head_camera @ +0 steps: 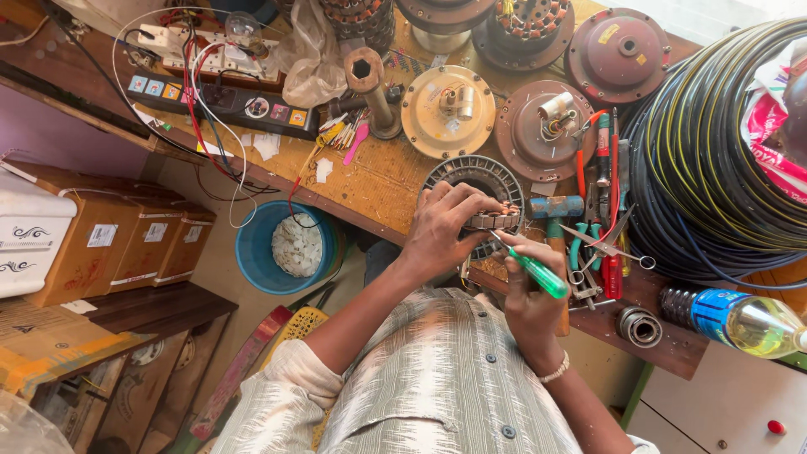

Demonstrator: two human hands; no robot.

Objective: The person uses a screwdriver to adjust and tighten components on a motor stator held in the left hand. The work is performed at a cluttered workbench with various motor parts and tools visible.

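A round copper-wound motor stator (486, 195) is gripped at the bench edge by the left hand (443, 229); a green-handled screwdriver (531, 267) is clasped by the right hand (524, 290). Alongside, one blue-headed hammer (555, 207) and two round motor covers (448, 112) are laid.

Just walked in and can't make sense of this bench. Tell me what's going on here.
A person sits at a cluttered wooden workbench. Their left hand grips a round slotted motor core with copper windings at the bench edge. Their right hand holds a green-handled screwdriver, its tip at the core's windings. Beside them lie a hammer, scissors and a large coil of cable; several fan motor housings sit further back. A blue bucket stands on the floor below.
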